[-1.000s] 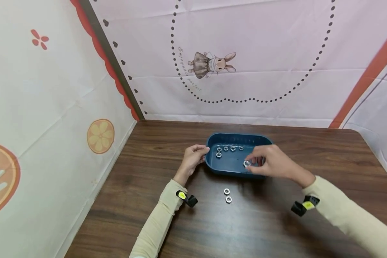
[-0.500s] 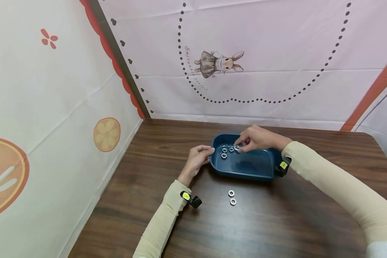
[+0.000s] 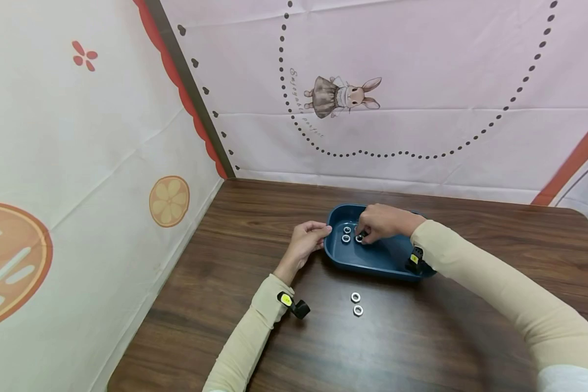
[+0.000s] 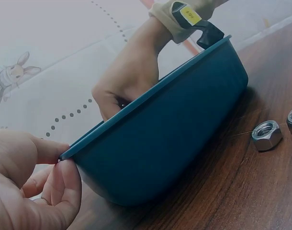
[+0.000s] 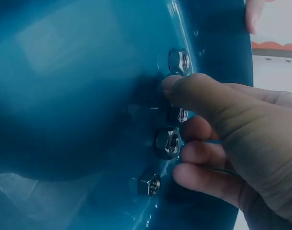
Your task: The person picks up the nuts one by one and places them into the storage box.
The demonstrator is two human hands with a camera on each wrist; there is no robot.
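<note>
- Head view: left hand (image 3: 306,239) pinches the left rim of the blue tray (image 3: 372,266) on the wooden table (image 3: 313,348). Right hand (image 3: 384,222) is inside the tray, fingers curled, tips at a nut (image 3: 359,239); two nuts (image 3: 346,238) lie just left of it. Another pair of nuts (image 3: 355,298) sits on the table, near side of the tray.
- Left wrist view: thumb and fingers clasp the rim; the tray wall hides the right fingertips.
- Right wrist view: four nuts visible in the tray, thumb tip just beside one. Whether a nut is gripped: cannot tell.
</note>
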